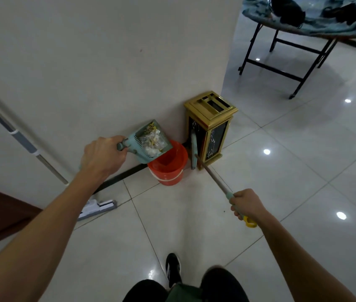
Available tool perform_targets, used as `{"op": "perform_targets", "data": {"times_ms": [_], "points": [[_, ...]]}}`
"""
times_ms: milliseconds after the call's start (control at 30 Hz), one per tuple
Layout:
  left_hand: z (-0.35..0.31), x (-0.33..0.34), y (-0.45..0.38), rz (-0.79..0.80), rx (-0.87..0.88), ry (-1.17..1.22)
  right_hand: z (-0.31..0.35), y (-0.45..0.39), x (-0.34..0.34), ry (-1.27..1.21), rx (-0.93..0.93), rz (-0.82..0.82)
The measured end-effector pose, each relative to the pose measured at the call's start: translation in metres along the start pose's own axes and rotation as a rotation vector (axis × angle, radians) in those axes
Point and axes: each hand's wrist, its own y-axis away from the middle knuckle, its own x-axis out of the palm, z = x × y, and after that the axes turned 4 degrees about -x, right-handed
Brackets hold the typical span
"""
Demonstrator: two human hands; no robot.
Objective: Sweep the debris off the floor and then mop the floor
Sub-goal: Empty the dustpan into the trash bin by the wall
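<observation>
From the head camera I see my left hand [102,156] wrapped round the handle of a pale green dustpan [148,142], fingers curled tight on it, holding the pan raised and tipped. The pan is full of debris [152,139], whitish scraps with some yellow bits, and its lower edge hangs just over the rim of an orange bucket [169,164] that stands on the floor against the wall, just beyond that grip. My right hand [247,204] grips the green end of a broom handle [215,178], fingers closed round it, with a yellow loop sticking out behind the fist. From that grip the handle runs forward and to the left, down to the broom head [193,149], which rests against the side of a gold and black bin [210,129] beside the bucket. Left of my left forearm a mop [98,207] leans on the wall, its flat head on the tiles. Far off beyond my right hand stands a folding table [312,29] under a blue-green cloth.
</observation>
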Motion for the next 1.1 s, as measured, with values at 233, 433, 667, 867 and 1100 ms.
{"op": "perform_targets", "data": {"times_ms": [233,433,667,867,1100], "points": [[-0.044,0.017,-0.023,0.019,-0.009,-0.124,0.009,-0.047,-0.042,0.05,-0.019,0.044],[-0.093,0.037,-0.03,0.054,-0.043,-0.188,0.013,-0.088,-0.081,0.079,-0.022,0.118],[-0.131,0.054,-0.039,0.133,0.008,-0.341,0.013,-0.124,-0.112,0.107,-0.026,0.166],[-0.149,0.059,-0.045,0.172,0.06,-0.413,0.013,-0.141,-0.123,0.12,-0.016,0.178],[-0.171,0.067,-0.047,0.245,0.137,-0.541,0.016,-0.15,-0.126,0.142,-0.02,0.217]]}}
